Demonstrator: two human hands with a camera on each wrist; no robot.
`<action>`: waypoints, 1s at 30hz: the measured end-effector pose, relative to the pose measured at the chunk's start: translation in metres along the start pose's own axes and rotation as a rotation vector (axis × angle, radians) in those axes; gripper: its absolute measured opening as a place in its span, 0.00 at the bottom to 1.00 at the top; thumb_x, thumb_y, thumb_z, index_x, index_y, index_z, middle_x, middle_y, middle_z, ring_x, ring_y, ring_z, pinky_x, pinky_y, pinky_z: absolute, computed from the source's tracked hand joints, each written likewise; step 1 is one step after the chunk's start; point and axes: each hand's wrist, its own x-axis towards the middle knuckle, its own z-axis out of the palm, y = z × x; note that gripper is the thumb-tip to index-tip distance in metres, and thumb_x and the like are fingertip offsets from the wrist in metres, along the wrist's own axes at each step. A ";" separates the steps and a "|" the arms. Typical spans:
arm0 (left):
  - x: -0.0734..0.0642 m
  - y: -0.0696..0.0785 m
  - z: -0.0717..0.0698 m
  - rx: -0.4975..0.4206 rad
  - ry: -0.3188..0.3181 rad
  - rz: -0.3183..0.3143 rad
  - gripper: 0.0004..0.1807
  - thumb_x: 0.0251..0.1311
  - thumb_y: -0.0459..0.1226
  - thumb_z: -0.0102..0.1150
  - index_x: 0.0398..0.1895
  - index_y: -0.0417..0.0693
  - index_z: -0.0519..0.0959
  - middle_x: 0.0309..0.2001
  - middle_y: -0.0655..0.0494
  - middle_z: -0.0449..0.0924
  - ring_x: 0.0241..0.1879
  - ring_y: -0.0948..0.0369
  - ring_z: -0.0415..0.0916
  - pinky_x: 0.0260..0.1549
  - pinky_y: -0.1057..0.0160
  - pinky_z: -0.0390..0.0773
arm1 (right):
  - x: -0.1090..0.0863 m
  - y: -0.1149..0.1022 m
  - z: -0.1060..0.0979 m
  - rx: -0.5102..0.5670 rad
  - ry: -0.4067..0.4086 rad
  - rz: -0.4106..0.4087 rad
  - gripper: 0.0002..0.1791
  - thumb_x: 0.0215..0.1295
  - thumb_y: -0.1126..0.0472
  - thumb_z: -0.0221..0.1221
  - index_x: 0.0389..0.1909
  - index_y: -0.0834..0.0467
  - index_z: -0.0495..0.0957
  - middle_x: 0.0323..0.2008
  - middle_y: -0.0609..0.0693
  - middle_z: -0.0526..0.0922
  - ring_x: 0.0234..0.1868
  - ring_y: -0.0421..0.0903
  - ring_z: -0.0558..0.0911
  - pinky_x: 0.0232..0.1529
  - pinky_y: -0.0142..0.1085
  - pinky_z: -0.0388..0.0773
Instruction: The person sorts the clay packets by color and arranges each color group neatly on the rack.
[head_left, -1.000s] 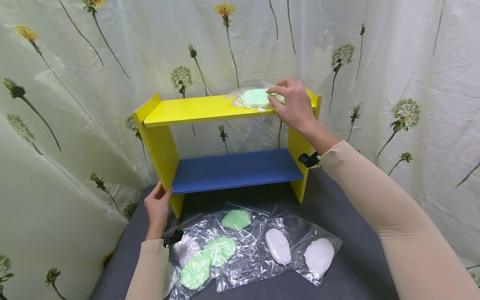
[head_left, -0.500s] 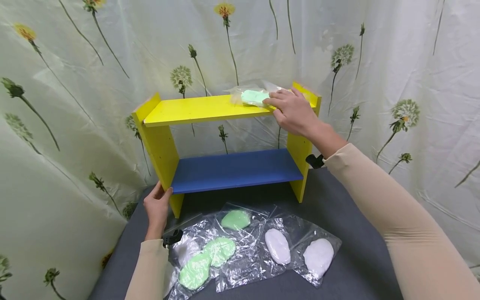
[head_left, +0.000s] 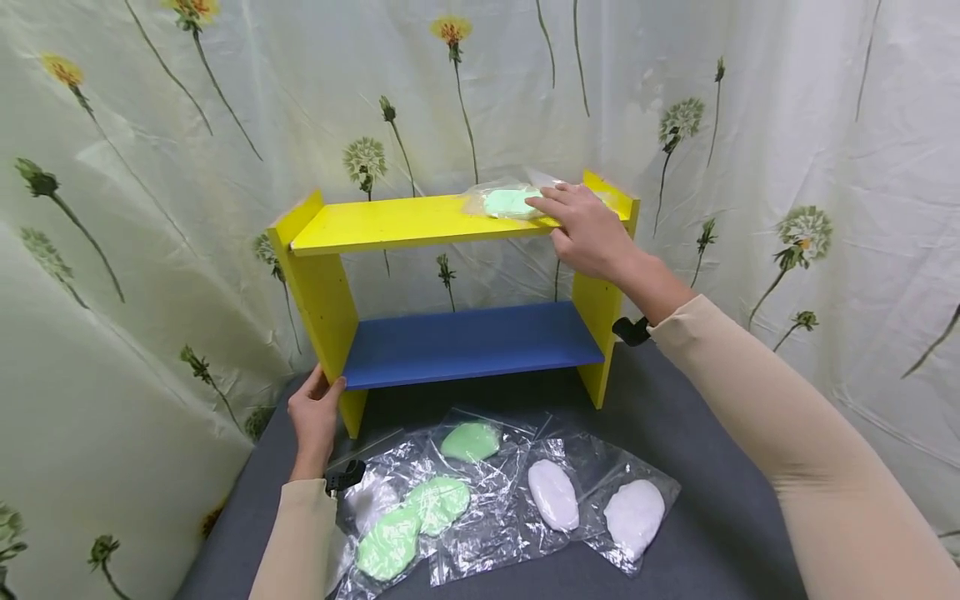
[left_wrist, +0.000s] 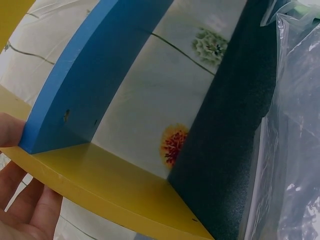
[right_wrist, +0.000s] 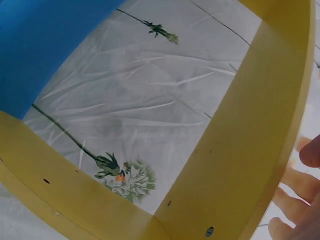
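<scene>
A small shelf unit (head_left: 401, 218) with yellow sides and top and a blue lower shelf (head_left: 472, 342) stands on the dark surface. My left hand (head_left: 313, 421) grips its left side panel near the blue shelf, thumb at the front and fingers round the outer side; the left wrist view shows those fingers (left_wrist: 35, 205) behind the yellow edge. On the right part of the yellow top lies a clear bag with a flat mint-green putty-like lump (head_left: 508, 202). My right hand (head_left: 588, 229) rests on that bag with fingers extended, covering part of it.
In front of the unit lie overlapping clear zip bags holding flat lumps: a darker green one (head_left: 471, 441), light green ones (head_left: 388, 543) and white ones (head_left: 553, 495). A flower-printed curtain (head_left: 510, 83) hangs close behind the unit and along the left.
My right hand has gone from curled fingers at the bag's right part to lying flatter over it. The left hand has kept its hold.
</scene>
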 end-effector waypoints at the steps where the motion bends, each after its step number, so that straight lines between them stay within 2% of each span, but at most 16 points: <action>1: 0.000 -0.001 0.000 0.000 -0.004 0.000 0.26 0.53 0.39 0.63 0.57 0.69 0.72 0.54 0.55 0.74 0.51 0.61 0.72 0.46 0.65 0.73 | -0.001 0.000 -0.001 0.018 0.023 0.009 0.29 0.60 0.65 0.42 0.63 0.46 0.66 0.62 0.51 0.65 0.65 0.49 0.58 0.64 0.47 0.52; 3: -0.001 -0.002 0.000 -0.001 -0.009 -0.002 0.26 0.53 0.39 0.63 0.57 0.69 0.71 0.54 0.55 0.74 0.52 0.61 0.72 0.46 0.66 0.73 | -0.004 0.000 -0.003 0.050 0.073 0.021 0.29 0.58 0.66 0.44 0.62 0.45 0.67 0.62 0.50 0.66 0.64 0.47 0.60 0.58 0.46 0.62; 4: -0.002 -0.003 0.001 -0.001 -0.009 -0.002 0.26 0.53 0.40 0.63 0.56 0.70 0.71 0.54 0.56 0.75 0.51 0.61 0.72 0.46 0.66 0.73 | -0.005 0.000 -0.004 0.066 0.097 0.023 0.29 0.58 0.66 0.45 0.62 0.45 0.68 0.61 0.50 0.67 0.63 0.46 0.61 0.52 0.45 0.67; 6: -0.002 -0.004 0.000 0.000 -0.011 0.001 0.27 0.52 0.41 0.63 0.56 0.71 0.71 0.53 0.57 0.75 0.51 0.62 0.72 0.46 0.66 0.74 | -0.008 0.000 -0.008 0.088 0.133 0.020 0.28 0.57 0.66 0.47 0.60 0.45 0.70 0.59 0.49 0.68 0.61 0.46 0.63 0.45 0.44 0.70; 10: -0.002 -0.004 -0.001 0.004 -0.008 0.016 0.27 0.52 0.41 0.63 0.56 0.70 0.72 0.53 0.56 0.75 0.51 0.61 0.73 0.45 0.66 0.74 | -0.014 -0.001 -0.014 0.107 0.188 -0.021 0.27 0.56 0.68 0.49 0.57 0.47 0.73 0.56 0.49 0.72 0.60 0.48 0.65 0.51 0.45 0.67; 12: -0.002 -0.003 -0.002 0.002 0.002 0.019 0.26 0.52 0.40 0.64 0.56 0.69 0.72 0.53 0.54 0.75 0.50 0.60 0.73 0.45 0.65 0.74 | -0.018 -0.002 -0.017 0.108 0.204 -0.045 0.26 0.55 0.68 0.51 0.56 0.49 0.74 0.54 0.49 0.73 0.60 0.49 0.65 0.58 0.46 0.61; 15: -0.002 -0.002 -0.003 0.016 0.011 0.013 0.26 0.53 0.40 0.63 0.56 0.69 0.72 0.53 0.54 0.75 0.50 0.61 0.73 0.44 0.67 0.74 | -0.026 -0.004 -0.017 0.121 0.222 -0.066 0.25 0.54 0.69 0.52 0.55 0.49 0.75 0.53 0.50 0.73 0.59 0.49 0.65 0.58 0.45 0.61; 21: -0.001 -0.001 -0.003 0.018 0.010 0.008 0.26 0.53 0.39 0.63 0.56 0.71 0.72 0.53 0.55 0.75 0.50 0.61 0.73 0.44 0.69 0.74 | -0.046 -0.013 -0.011 0.136 0.246 -0.078 0.25 0.54 0.68 0.53 0.54 0.48 0.76 0.51 0.47 0.74 0.56 0.47 0.67 0.45 0.41 0.69; 26: -0.001 0.002 -0.001 0.014 0.008 0.008 0.26 0.53 0.37 0.63 0.55 0.70 0.72 0.53 0.55 0.75 0.50 0.61 0.73 0.45 0.65 0.74 | -0.065 -0.022 0.001 0.185 0.260 -0.098 0.25 0.52 0.69 0.55 0.53 0.49 0.77 0.50 0.47 0.74 0.54 0.47 0.68 0.41 0.38 0.69; 30: -0.001 0.004 0.001 0.017 0.002 0.003 0.26 0.53 0.39 0.63 0.56 0.70 0.72 0.54 0.55 0.75 0.51 0.61 0.73 0.46 0.64 0.74 | -0.079 -0.030 0.014 0.220 0.259 -0.094 0.24 0.53 0.68 0.57 0.53 0.49 0.77 0.51 0.46 0.74 0.54 0.46 0.68 0.31 0.36 0.69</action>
